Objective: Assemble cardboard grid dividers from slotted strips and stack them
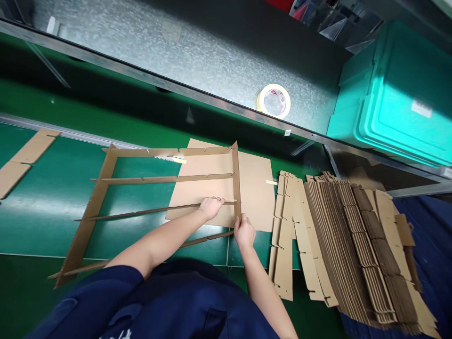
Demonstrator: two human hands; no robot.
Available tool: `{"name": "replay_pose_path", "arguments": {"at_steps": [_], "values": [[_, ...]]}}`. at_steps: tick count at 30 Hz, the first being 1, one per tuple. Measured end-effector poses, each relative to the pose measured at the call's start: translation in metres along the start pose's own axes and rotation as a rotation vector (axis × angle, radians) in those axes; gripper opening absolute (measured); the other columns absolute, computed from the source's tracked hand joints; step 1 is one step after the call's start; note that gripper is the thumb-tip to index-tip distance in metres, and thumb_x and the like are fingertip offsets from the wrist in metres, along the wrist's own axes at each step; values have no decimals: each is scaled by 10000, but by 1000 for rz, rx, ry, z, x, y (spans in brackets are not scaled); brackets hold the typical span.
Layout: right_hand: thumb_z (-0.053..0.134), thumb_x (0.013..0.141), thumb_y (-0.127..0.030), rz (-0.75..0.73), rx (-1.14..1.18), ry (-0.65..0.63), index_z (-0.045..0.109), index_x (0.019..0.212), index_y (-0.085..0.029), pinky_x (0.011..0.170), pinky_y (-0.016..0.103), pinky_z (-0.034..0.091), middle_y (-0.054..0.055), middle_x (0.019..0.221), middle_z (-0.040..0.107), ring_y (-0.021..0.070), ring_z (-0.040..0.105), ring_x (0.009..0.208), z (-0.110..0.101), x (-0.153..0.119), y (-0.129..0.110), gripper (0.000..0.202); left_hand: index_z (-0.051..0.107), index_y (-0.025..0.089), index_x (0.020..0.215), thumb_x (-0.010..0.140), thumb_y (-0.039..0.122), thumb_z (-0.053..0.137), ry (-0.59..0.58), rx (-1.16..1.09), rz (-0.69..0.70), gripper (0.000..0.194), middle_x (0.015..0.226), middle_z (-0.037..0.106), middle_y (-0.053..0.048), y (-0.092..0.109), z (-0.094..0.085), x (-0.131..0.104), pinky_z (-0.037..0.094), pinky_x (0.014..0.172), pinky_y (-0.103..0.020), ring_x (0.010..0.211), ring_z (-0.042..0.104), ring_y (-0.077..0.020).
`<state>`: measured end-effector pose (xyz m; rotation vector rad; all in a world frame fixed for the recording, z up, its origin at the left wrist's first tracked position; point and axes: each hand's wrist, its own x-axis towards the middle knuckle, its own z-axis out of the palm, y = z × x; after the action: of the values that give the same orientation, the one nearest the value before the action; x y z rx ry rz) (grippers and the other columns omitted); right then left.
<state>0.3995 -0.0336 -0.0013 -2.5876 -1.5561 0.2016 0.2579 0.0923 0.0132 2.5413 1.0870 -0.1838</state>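
A cardboard divider grid (pixel 106 181) stands on the green table (pixel 52 197): several long slotted strips run left to right between two cross strips. My left hand (pixel 211 207) grips the third long strip near its right end. At the lower end of the right cross strip (pixel 236 179), my right hand (pixel 244 231) pinches that strip. A flat cardboard sheet (pixel 254 188) lies under the grid's right side.
A fanned stack of slotted cardboard strips (pixel 353 245) lies at the right. Flat cardboard pieces (pixel 21 160) sit at the far left. A roll of tape (pixel 274 101) rests on the metal shelf (pixel 158 42) behind. A teal plastic crate (pixel 399 94) stands at the upper right.
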Motion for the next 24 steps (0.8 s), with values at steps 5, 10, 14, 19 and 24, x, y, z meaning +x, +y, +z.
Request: {"name": "replay_pose_path", "arguments": {"at_steps": [5, 10, 14, 19, 24], "values": [[392, 979, -302, -29, -5, 19, 560, 917, -175, 531, 261, 202, 27, 874, 638, 111, 525, 626, 1, -7, 6, 219, 564, 195, 1133, 814, 7, 409, 7, 2, -6, 402, 1076, 672, -95, -5, 0, 1, 508, 823, -321, 993, 633, -198], [365, 973, -305, -61, 24, 66, 564, 884, -174, 529, 258, 227, 34, 848, 634, 122, 541, 647, 7, -9, 10, 254, 579, 163, 1094, 850, 53, 418, 20, 22, 63, 313, 1035, 675, -119, 2, 1, 4, 469, 884, -408, 1005, 627, -240], [352, 970, -314, -71, 4, 57, 558, 859, -176, 524, 264, 223, 32, 818, 633, 121, 539, 620, 7, -9, 12, 271, 591, 171, 1081, 899, 116, 420, 17, 3, 131, 256, 1057, 672, -118, 20, 2, 22, 468, 862, -391, 993, 636, -235], [353, 969, -306, -66, -23, 26, 549, 860, -182, 521, 260, 219, 27, 809, 634, 117, 545, 610, 5, -12, 15, 256, 597, 165, 1052, 910, 130, 419, 14, -26, 123, 230, 1000, 682, -118, 29, 5, 40, 489, 795, -338, 945, 648, -216], [370, 974, -291, -10, -79, -118, 541, 937, -190, 530, 251, 248, 33, 877, 660, 136, 599, 658, -7, -6, 3, 202, 603, 163, 1047, 917, 139, 392, 29, -31, 127, 249, 1002, 677, -117, 27, 10, 39, 498, 778, -348, 930, 646, -226]]}}
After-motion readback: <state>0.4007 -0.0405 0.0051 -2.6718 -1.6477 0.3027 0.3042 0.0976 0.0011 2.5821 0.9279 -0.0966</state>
